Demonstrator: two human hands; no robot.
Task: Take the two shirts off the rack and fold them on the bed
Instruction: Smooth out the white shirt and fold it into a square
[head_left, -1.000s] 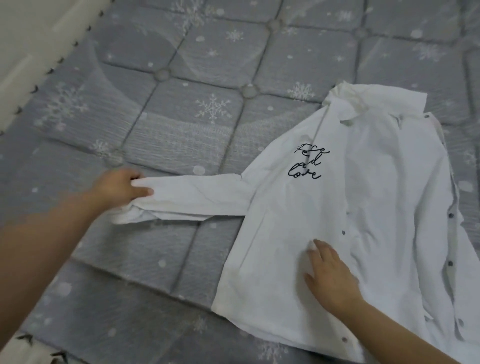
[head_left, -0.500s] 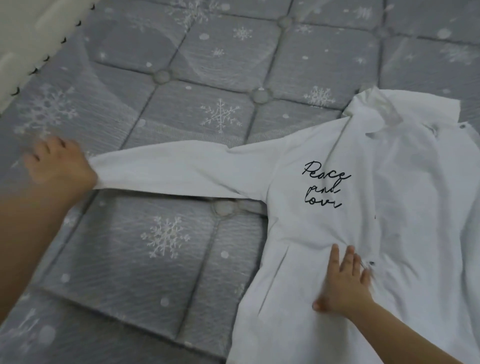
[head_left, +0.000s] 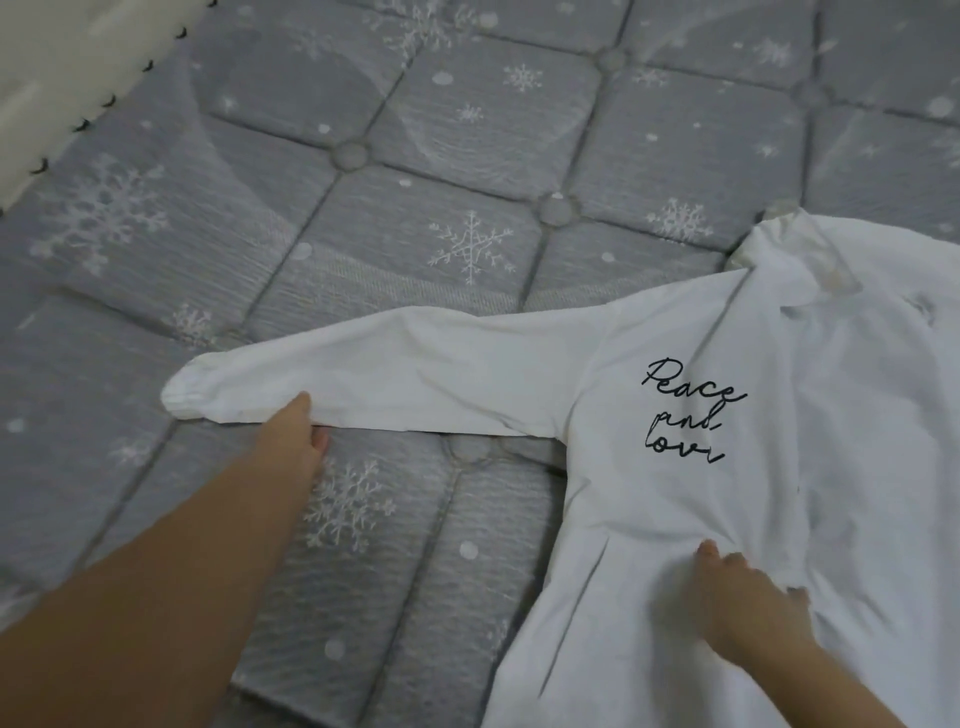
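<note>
White cotton, one shirt (head_left: 675, 519) lies front-up on the grey quilted bed (head_left: 415, 156), its script print readable and its collar (head_left: 810, 260) toward the far side of the mattress. Its body runs from that collar back toward the person, so the long axis goes roughly far-to-near, leaning a little to the right at the far end. The sleeve (head_left: 389, 384) stretches out flat to the left, almost square to the body, with the cuff (head_left: 187, 395) pointing away from the shirt.

The step in hand looks like laying out and smoothing before the first fold. The left hand (head_left: 296, 441) sits at the sleeve's near edge close to the cuff — thumb on top of the cloth, fingers seemingly tucked under the edge, a light pinch as far as I can tell. The right hand (head_left: 748, 597) rests with fingers spread on the shirt's lower front, pressing it to the bed without gripping.

Next, probably, the sleeve must be carried across the chest while the right hand keeps the body pinned — lifting cleanly so the cloth does not drag or bunch. No second shirt is in view.
</note>
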